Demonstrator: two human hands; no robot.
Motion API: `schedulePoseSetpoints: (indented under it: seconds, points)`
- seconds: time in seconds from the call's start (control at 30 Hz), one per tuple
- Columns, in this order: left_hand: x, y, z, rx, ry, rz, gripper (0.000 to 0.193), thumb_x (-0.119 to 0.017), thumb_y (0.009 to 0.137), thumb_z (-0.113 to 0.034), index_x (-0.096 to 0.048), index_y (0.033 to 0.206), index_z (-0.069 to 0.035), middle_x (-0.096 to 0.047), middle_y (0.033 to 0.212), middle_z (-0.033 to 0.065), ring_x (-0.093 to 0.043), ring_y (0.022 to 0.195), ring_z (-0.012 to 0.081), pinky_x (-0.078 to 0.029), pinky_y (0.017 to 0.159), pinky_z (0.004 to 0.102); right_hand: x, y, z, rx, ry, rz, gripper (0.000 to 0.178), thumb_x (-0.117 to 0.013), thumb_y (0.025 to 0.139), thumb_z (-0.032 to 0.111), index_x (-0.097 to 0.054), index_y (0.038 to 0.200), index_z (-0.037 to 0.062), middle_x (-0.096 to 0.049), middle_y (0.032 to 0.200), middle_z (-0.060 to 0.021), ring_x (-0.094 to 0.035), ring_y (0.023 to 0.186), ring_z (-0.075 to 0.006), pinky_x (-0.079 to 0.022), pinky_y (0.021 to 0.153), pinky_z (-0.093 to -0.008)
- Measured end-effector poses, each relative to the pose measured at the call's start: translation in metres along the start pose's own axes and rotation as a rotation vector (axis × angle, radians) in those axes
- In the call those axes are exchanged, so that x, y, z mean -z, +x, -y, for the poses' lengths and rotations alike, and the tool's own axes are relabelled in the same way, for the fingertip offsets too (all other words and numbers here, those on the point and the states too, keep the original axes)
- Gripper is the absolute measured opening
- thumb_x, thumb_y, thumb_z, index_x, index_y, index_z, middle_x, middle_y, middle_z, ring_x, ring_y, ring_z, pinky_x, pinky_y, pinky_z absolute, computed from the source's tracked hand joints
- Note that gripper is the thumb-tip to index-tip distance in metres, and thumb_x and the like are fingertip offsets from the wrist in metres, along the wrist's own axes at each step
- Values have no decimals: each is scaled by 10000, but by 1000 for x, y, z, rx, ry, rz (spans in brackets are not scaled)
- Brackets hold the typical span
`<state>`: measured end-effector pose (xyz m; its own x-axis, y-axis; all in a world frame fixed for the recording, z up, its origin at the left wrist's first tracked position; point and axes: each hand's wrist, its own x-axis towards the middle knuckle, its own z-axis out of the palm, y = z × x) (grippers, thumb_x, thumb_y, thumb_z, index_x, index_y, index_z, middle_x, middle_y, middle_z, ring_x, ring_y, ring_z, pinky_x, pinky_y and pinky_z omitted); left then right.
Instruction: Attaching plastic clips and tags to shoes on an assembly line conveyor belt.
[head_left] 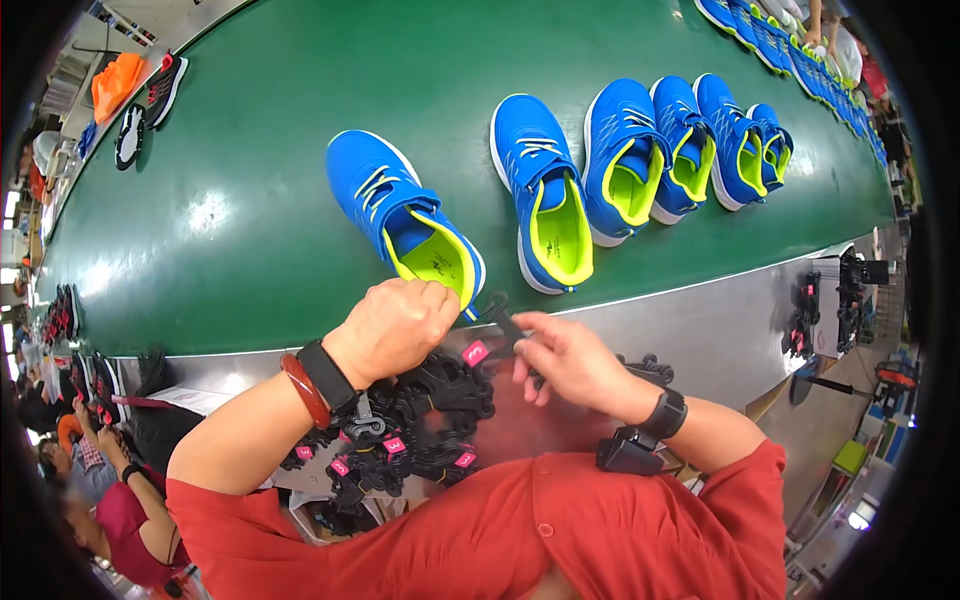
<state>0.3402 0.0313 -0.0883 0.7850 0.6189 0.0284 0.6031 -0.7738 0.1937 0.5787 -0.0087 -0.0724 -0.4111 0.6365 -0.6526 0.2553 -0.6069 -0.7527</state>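
Note:
A blue sneaker (369,178) with a lime-green lining stands on the green belt, toe pointing away and to the left. My left hand (398,322) is closed at the near side of its heel opening and seems to grip the collar; the fingertips are hidden. Just right of the heel, my right hand (572,362) pinches a small black plastic shoe hanger (503,318), slightly blurred, its upper end close to the heel tab. Below my hands lies a pile of black shoe hangers (425,425) with pink tags.
Several matching blue sneakers (541,190) stand in a row to the right. More line the far right edge. Dark shoes (160,92) and an orange cloth (117,86) lie far left. A metal ledge (690,325) borders the belt. Another person (130,515) works at lower left.

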Motion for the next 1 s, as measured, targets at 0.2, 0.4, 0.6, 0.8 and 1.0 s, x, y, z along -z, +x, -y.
schedulePoseSetpoints:
  seconds: [0.2, 0.4, 0.6, 0.8, 1.0]
  points:
    - [3, 3, -4, -10, 61, 33, 143, -610, 757, -111, -580, 880, -44, -553, 711, 57, -613, 657, 221, -503, 585, 347, -3, 7, -6, -4, 34, 105, 381, -457, 989, 99, -444, 1343, -43, -638, 740, -72, -625, 583, -120, -534, 513, -264]
    - [1, 4, -3, 22, 37, 26, 119, -628, 787, -132, -572, 855, -51, -557, 725, 63, -613, 661, 227, -503, 596, 360, 4, 1, -1, 8, -54, 141, 403, -450, 993, 104, -417, 1365, -46, -630, 729, -76, -619, 574, -124, -528, 504, -262]
    - [5, 4, -5, 51, 25, 35, 139, -658, 804, -155, -563, 835, -58, -565, 726, 70, -621, 673, 239, -503, 601, 369, 5, 0, 0, 30, 22, 40, 396, -457, 999, 114, -418, 1360, -45, -625, 748, -72, -619, 581, -125, -531, 505, -260]
    - [10, 6, 0, 94, -25, 41, 149, -668, 796, -159, -556, 824, -65, -582, 742, 82, -622, 686, 263, -499, 604, 392, 0, 8, 6, 67, -83, 204, 402, -461, 990, 130, -439, 1357, -34, -633, 695, -85, -626, 542, -138, -526, 501, -270]
    - [29, 5, 19, 280, -8, -68, 305, -661, 781, -93, -550, 1062, -48, -636, 860, 119, -645, 783, 310, -512, 645, 414, 10, 36, 52, 154, -222, 359, 376, -448, 992, 150, -491, 1341, 16, -591, 679, -20, -587, 527, -96, -495, 486, -250]
